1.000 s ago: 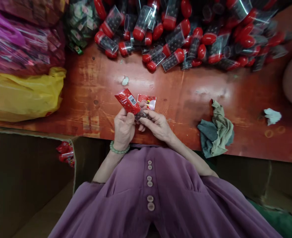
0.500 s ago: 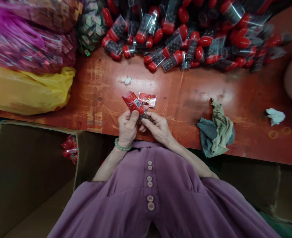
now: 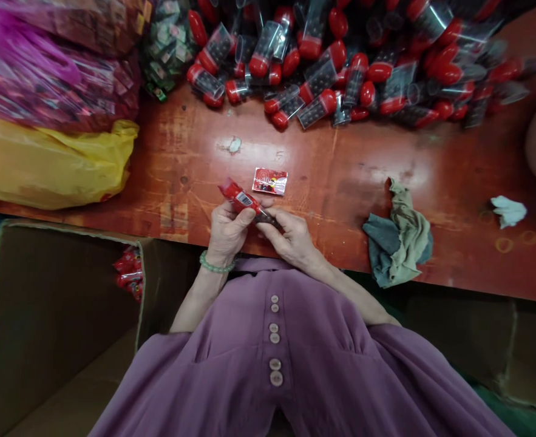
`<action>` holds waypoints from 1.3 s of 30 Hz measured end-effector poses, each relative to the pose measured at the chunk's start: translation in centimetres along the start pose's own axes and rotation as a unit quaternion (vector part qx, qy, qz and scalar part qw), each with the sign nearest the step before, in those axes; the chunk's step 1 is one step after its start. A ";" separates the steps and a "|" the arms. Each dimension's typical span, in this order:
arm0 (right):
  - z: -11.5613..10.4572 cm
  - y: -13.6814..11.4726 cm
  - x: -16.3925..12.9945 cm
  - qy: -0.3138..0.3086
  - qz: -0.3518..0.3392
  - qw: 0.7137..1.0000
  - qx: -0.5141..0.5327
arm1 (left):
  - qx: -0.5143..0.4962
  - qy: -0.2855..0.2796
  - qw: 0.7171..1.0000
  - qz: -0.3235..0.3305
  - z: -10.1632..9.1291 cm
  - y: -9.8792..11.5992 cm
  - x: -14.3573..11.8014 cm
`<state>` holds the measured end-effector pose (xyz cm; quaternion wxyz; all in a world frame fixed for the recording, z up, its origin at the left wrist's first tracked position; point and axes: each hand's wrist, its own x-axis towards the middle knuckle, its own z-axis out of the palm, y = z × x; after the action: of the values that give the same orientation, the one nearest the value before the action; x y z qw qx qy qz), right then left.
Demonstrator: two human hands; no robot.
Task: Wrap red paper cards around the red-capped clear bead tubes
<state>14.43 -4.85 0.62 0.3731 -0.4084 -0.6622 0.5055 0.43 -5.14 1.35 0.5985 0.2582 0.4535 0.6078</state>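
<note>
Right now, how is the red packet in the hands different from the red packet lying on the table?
The held packet is gripped by both the left hand and the right hand; the loose packet lies untouched on the table. The held one tilts; the loose one lies flat. Both are red.

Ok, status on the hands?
Both hands, left hand and right hand, pinch one red packet. Second packet flat on table, apart. Nothing blocking.

Taking the rag (image 3: 399,240) as landmark: card (image 3: 270,181) lies left of it, tubes (image 3: 340,67) behind, carton (image 3: 62,321) far left.
</note>
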 end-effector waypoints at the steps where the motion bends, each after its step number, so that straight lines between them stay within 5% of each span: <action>1: 0.0 -0.1 -0.1 -0.011 0.034 0.998 0.044 | 0.007 -0.015 1.000 -0.006 -0.1 0.1 -0.1; 6: 0.2 -0.4 -0.2 -0.040 0.142 0.965 0.217 | 0.048 -0.055 0.997 -0.009 -0.2 -0.1 -0.6; 12: -0.2 -0.3 0.9 -0.058 0.145 0.939 0.307 | 0.009 -0.099 0.995 -0.020 -0.5 -0.4 -0.6; 16: -0.3 0.0 1.4 -0.114 0.181 0.887 0.409 | -0.036 -0.133 0.988 -0.072 -1.1 0.0 -0.1; 22: 0.3 0.5 1.3 -0.168 0.258 0.827 0.471 | -0.052 -0.092 0.988 -0.115 -1.9 -0.8 0.8; 25: 0.2 0.4 1.0 -0.186 0.254 0.848 0.427 | -0.067 -0.091 0.985 -0.129 -2.1 -1.2 0.7; 28: -0.1 -0.3 0.8 -0.177 0.202 0.918 0.292 | -0.071 -0.076 0.986 -0.130 -1.9 -1.3 0.6; 31: -0.2 -1.0 0.7 -0.103 0.123 0.982 0.101 | -0.091 -0.047 0.989 -0.106 -1.7 -1.3 0.7; 35: 0.0 -1.3 0.2 -0.041 0.054 0.996 -0.058 | -0.101 -0.025 0.990 -0.093 -1.4 -1.1 1.0; 39: -0.1 -0.9 -0.2 -0.026 0.039 0.993 -0.106 | -0.091 0.006 0.990 -0.107 -1.3 -1.1 1.1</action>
<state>14.45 -5.11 1.51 0.2899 -0.4580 -0.7052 0.4571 -0.28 -4.56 -0.38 0.6781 0.1487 0.4249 0.5810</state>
